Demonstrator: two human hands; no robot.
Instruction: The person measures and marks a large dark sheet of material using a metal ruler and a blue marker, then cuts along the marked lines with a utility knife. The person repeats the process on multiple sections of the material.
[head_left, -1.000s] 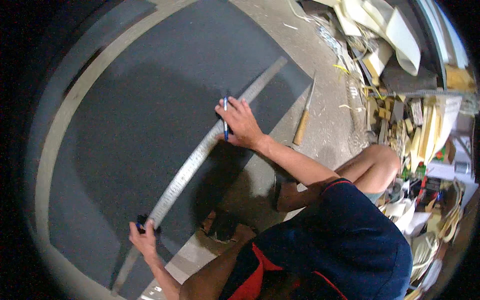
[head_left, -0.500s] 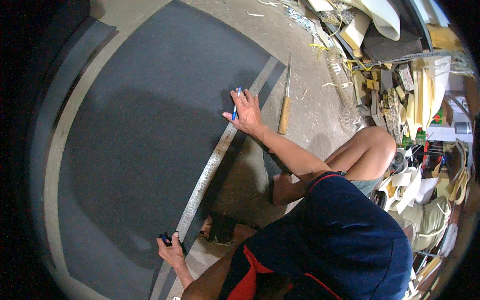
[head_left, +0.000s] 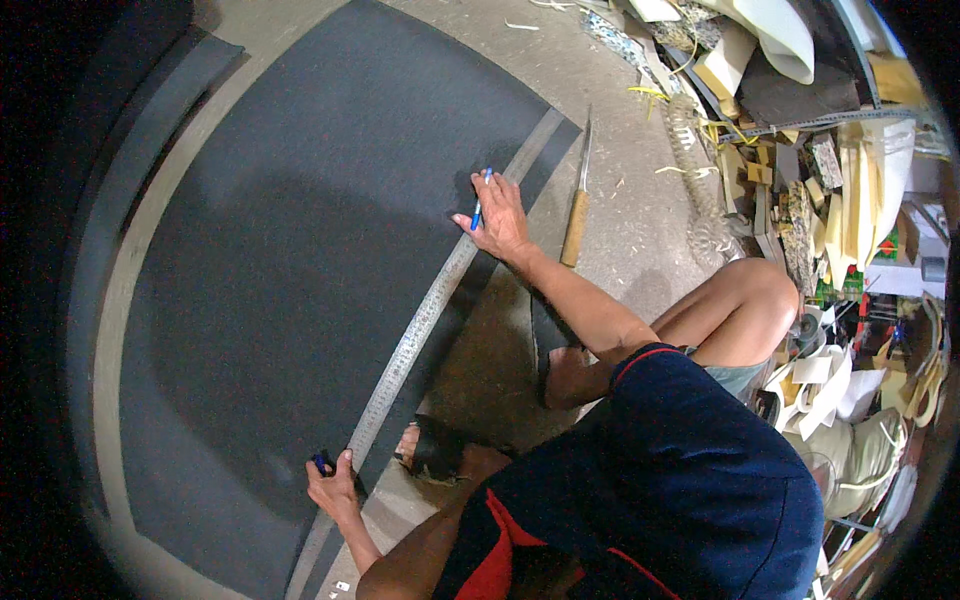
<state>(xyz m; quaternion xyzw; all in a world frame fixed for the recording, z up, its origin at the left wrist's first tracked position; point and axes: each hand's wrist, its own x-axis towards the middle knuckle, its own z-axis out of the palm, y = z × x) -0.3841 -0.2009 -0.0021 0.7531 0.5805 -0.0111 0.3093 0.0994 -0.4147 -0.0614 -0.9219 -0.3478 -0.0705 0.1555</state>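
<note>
Your ruler (head_left: 410, 345) lies flat on the dark grey sheet (head_left: 255, 300), set in from the sheet's right edge and running roughly along it. A strip of sheet shows between the two. Ruler's far end sits near the sheet's far right corner; its near end runs past your left wrist toward the bottom of the view.

Right hand (head_left: 503, 217): on the far part of the ruler, fingers reaching far, thumb out to the left. It's holding a blue and white pen (head_left: 477, 208) between thumb and fingers, clear of the ruler's left edge.

Left hand (head_left: 333, 490): on the near part of the ruler, thumb tip at its left edge, thumb and fingers a little apart. Small dark blue item (head_left: 321, 464) sits between them; can't tell if you're gripping it or just touching it. Too small to name.

Knife (head_left: 575, 228) is on the floor (head_left: 635, 190), right of the sheet and apart from it, blade pointing far, wooden handle near you. Your bent knee (head_left: 765, 290) is to its near right.

Pale foam scraps (head_left: 858, 190) pile up at far right. A narrow grey piece (head_left: 150, 150) lies left of the sheet, bare floor between.
</note>
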